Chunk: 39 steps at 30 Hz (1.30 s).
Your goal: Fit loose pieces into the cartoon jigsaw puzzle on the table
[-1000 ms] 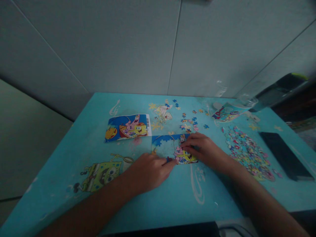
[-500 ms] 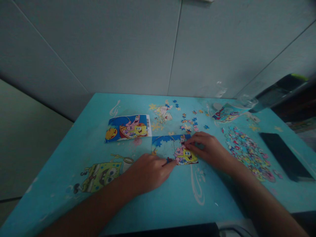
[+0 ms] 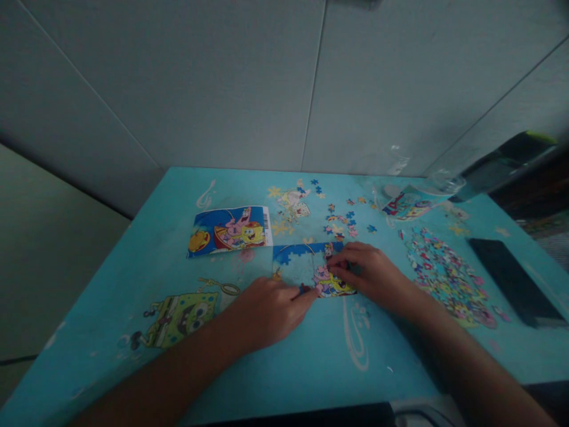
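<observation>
A partly assembled jigsaw puzzle with a blue border lies flat on the table; a gap shows in its middle. My left hand rests at its lower edge, thumb and index finger pressed together on the puzzle. Over the right part of the puzzle, my right hand is closed in a pinch at the pink and yellow figures, with a jigsaw piece mostly hidden by the fingertips. Left of the puzzle lies a picture sheet with a cartoon scene of the same kind.
Loose jigsaw pieces are scattered behind the puzzle. A large heap of pieces spreads at the right, beside a dark phone-like slab. A clear printed cup lies tipped at the back right. A wall borders the table's far edge.
My right hand has shifted slightly left and down over the puzzle, its fingers now covering more of the yellow figure. My left hand stays put.
</observation>
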Motion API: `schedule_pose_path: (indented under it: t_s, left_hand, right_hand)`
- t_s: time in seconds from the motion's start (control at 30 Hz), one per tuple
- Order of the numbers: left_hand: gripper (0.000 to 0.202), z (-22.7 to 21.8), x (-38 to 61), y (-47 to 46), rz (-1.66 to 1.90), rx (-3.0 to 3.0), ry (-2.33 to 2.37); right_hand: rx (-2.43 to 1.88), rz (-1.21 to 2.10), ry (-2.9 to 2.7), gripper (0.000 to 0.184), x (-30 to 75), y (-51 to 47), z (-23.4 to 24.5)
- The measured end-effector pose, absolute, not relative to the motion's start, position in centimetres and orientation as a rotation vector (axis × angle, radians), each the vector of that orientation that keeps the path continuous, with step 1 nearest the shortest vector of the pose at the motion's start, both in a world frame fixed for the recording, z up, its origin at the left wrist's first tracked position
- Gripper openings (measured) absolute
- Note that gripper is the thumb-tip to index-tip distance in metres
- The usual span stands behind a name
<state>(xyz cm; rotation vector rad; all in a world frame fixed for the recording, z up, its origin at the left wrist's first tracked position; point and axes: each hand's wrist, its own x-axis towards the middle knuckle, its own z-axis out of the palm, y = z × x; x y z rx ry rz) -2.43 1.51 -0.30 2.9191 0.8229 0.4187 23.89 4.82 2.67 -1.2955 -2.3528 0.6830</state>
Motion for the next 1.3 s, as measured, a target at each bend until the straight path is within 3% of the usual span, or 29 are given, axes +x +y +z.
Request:
schedule_pose_path:
  t_s: [0.33,0.5,0.77,1.3]
  left_hand:
    - [0.029,-0.3,-2.4,1.6,0.458,2.926,0.818]
    - [0.029,-0.2,-2.3,1.6,0.41,2.919,0.822]
    - [0.03,0.0,-2.5,1.6,0.353,2.895,0.83]
    - [0.027,0.1,-2.2,1.5,0.427,2.918,0.84]
  right_hand:
    - [-1.314,0.703,-2.308,0.011,23.6,4.7,2.5]
    - [-1.313,0.699,-2.322,0.022,23.4,4.5,2.2]
    - [-1.286,0.72,-2.299,0.013,23.1,4.6,2.6]
    - [-1.441,1.32,-1.717,0.026,22.9,4.2,3.3]
